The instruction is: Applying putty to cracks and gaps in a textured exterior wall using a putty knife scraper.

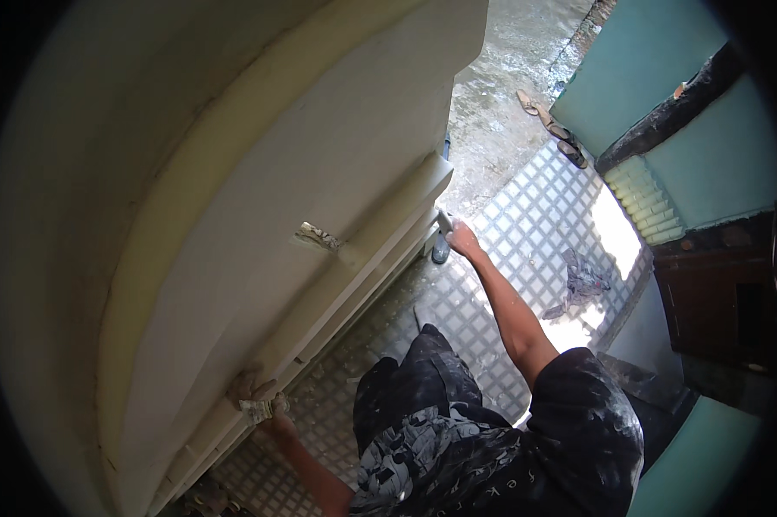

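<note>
A large cream-coloured panel (259, 207) with a stepped, moulded ledge (362, 267) fills the left side. At the lower left, my left hand (263, 405) grips this ledge, fingers over its top. A pale patterned strip (255, 412) lies across that hand; its kind is unclear. My right hand (462, 238) is closed at the ledge's far end, around a small whitish-grey piece (443, 221) that touches the ledge or sits just beside it. Both forearms carry pale dust. A small rectangular opening (318, 236) shows in the panel between my hands.
Below is a floor of pale square tiles (518, 207). A crumpled grey cloth (580, 283) lies to the right. Several sandals (554, 127) stand by the turquoise wall (642, 77). A dark brown cabinet (720, 297) is at the far right.
</note>
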Available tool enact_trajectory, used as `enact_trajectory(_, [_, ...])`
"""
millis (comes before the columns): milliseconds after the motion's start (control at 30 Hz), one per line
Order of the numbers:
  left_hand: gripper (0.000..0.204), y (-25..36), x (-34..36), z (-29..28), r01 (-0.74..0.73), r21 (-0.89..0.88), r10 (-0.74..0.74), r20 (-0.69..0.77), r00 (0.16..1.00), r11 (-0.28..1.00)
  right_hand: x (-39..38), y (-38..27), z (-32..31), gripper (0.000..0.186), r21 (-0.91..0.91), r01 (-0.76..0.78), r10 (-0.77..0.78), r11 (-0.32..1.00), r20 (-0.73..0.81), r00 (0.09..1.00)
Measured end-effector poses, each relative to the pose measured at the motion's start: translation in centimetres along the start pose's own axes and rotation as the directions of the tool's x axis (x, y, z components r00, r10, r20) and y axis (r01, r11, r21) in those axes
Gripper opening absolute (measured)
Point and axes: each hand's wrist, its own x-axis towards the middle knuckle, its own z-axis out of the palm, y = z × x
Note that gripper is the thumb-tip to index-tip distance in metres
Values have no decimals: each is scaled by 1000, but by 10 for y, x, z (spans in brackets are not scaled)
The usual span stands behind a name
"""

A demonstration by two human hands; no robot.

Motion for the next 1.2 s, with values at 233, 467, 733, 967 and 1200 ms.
enact_trajectory(233, [42,-7,-1,-1,-101,14,100,43,994,995,-57,77,48,44,-274,32,54,961,301,952])
enact_trajectory(467, [37,16,2,4,2,-206,-2,4,1000,978,-140,88,78,39,-235,-4,100,972,397,913])
enact_trajectory(733, [29,25,-5,-3,280,-51,-277,69,959,959,-136,31,81,40,-76,-92,103,993,160,982])
enact_trajectory(967, [22,32,-12,-24,-185,225,146,182,972,957,-133,-26,76,28,129,173,-155,976,-142,978])
enact_trajectory(1200, [23,35,-16,-49,-396,170,340,285,896,902,-202,-55,112,34,228,-30,45,973,-63,997])
